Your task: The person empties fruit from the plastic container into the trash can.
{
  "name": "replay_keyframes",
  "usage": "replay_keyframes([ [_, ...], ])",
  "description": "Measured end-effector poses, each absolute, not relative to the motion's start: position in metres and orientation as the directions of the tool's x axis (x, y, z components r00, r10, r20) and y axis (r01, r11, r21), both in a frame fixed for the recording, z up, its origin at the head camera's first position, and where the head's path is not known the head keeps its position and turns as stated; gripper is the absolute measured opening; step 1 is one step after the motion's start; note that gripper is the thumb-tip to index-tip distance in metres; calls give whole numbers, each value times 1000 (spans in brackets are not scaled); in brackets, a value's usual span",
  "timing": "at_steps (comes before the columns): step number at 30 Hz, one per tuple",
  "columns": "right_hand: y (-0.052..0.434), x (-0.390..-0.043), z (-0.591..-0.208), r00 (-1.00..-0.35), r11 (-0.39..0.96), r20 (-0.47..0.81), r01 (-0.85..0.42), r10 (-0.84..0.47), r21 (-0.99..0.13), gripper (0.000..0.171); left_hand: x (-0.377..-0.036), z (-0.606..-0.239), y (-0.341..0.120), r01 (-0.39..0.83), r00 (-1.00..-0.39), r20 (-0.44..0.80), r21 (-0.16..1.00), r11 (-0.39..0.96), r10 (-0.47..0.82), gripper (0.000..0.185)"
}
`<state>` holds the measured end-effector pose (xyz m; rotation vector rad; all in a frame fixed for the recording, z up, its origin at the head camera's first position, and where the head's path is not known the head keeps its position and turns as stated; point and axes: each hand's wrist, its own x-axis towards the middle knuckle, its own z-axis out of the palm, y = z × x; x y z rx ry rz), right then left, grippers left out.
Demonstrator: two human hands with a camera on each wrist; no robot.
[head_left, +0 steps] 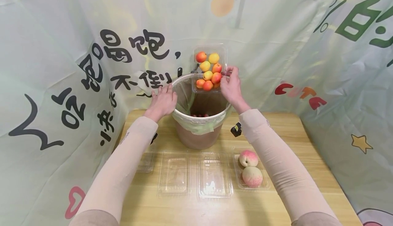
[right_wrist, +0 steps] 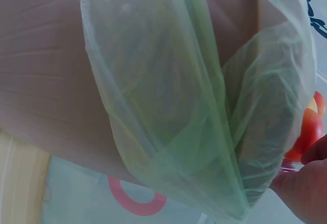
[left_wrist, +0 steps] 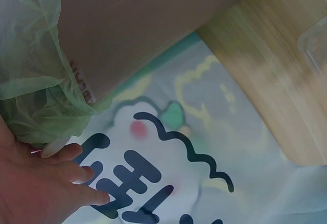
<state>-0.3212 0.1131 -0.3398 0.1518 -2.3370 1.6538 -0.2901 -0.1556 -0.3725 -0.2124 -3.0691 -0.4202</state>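
pinched at its right edge by the right hand (head_left: 231, 87), a clear tray of small fruit (head_left: 209, 68) stands tilted above the far rim of the bin (head_left: 199, 135); fingers and thumb curl onto the plastic, the fruit just left of the hand. head view: left hand (head_left: 162, 101), fingers straight and together, rests flat on the bin's left rim, holding nothing. bin lined with a green bag (head_left: 196, 125), a few dark fruits at the bottom. on the wooden table (head_left: 291, 127), near side: two empty clear trays (head_left: 193, 176) and a tray with two peaches (head_left: 250, 168). printed cloth (head_left: 61, 65) all around.

left wrist view: straight fingers (left_wrist: 76, 175) beside the bag's folded edge (left_wrist: 30, 81) and the bin's brown wall (left_wrist: 143, 24); table edge and cloth below, details the head view hides.

right wrist view: bag (right_wrist: 194, 106) fills the picture over the bin wall; one red fruit (right_wrist: 309, 129) shows through clear plastic beside a fingertip (right_wrist: 296, 191), the grip itself mostly out of shot.
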Motion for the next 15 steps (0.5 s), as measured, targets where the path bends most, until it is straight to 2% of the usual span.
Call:
replay_keyframes([
  [15,110,-319,-341,-947,303,305,-261,106,-917,24,-290,-373,-155,141,-990,55,261,955,132,71],
])
